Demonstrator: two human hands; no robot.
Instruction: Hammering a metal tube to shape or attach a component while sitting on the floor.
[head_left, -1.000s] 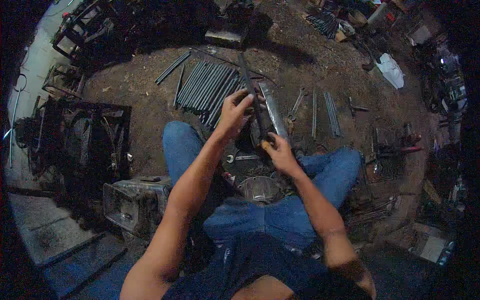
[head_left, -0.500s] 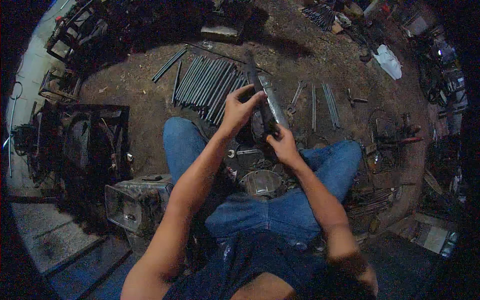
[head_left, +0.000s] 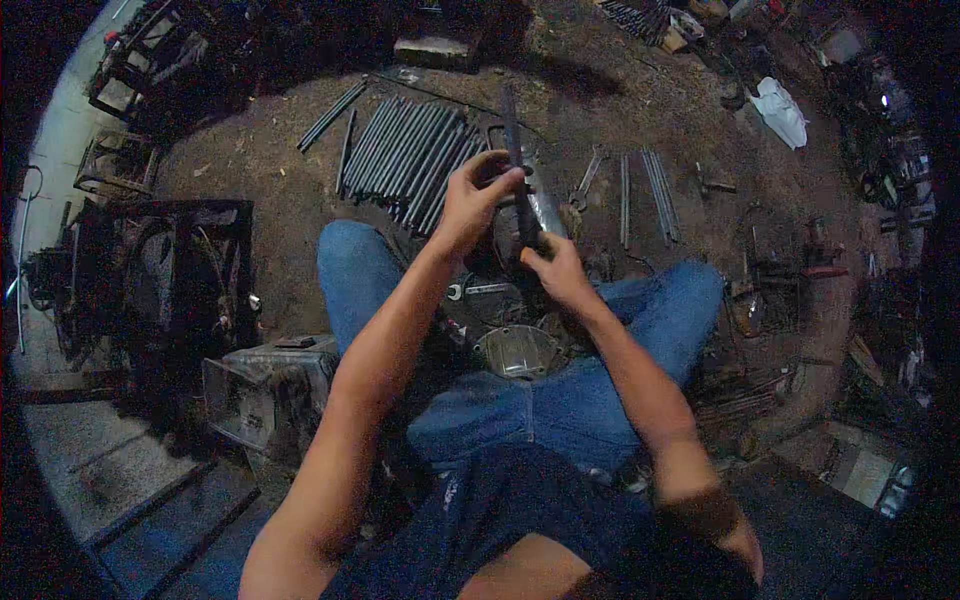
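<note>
1. One long, narrow, dark bar [head_left: 511, 125] is running nearly upright through the upper centre of the frame, its surface looking matte and its outline straight-sided; blur is hiding the finer texture.
2. Two bare hands are holding it. The left hand [head_left: 474, 203] is pinching the middle of the bar, its grip clamped with the thumb on the near face. The right hand [head_left: 560, 270] is closing its grip around the lower end, near the centre of the frame.
3. One shiny, silvery metal strip [head_left: 545, 210] is lying just behind the bar, partly covered by it.
4. One broad row of slim grey metal rods [head_left: 405, 150] is spreading over the gritty brown earth floor [head_left: 280, 165], left of the hands; well over a dozen are showing, overlapping too much for an exact count.
5. One single rod [head_left: 346, 152] is lying beside that row, and a small bundle [head_left: 332, 117] is slanting farther to its upper left.
6. Two slim sets of rods, a left set [head_left: 625, 200] and a right set [head_left: 661, 196], are lying right of centre.
7. Two bright steel spanners are showing: one upper spanner [head_left: 590, 178] right of the bar, one lower spanner [head_left: 485, 289] below the hands.
8. One rounded metal cover [head_left: 518, 352] is sitting between two denim-clad knees, at lower centre.
9. One crumpled white bag [head_left: 780, 112] is resting at upper right.
</note>
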